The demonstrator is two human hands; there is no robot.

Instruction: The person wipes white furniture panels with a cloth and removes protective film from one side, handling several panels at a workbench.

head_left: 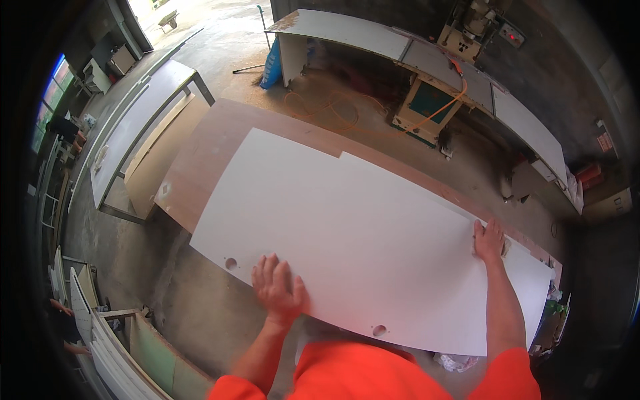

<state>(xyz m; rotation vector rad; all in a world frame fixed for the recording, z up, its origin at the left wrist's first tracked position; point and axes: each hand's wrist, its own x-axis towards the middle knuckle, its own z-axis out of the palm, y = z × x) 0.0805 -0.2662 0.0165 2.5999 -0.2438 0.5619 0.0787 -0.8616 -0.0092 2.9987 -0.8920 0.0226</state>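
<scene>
Head view of a workshop bench. The left hand (279,288) lies flat, palm down, with its fingers spread and fully extended on the near edge of a large white laminate panel (360,233); it presses on the surface and grips nothing. The right hand (490,240) rests on the far edge of the same panel, fingers bent over something small and pale beneath them — whether it holds a cloth or pad there cannot be told.

The panel spans the space between the 2 hands and reaches well beyond each. It lies flat on a wider brown board (207,153), whose bare surface shows past the left hand and along the far edge beside the right hand. 2 round bored holes mark the near edge: 1 hole (231,263) just left of the left hand, the other hole (379,330) to that hand's right, close to the person's orange shirt (360,373).

Beyond the right hand, an orange cable (347,113) coils on the concrete floor in front of a long machine bench (427,60). Far off to the left of the left hand stands a grey table (133,127).
</scene>
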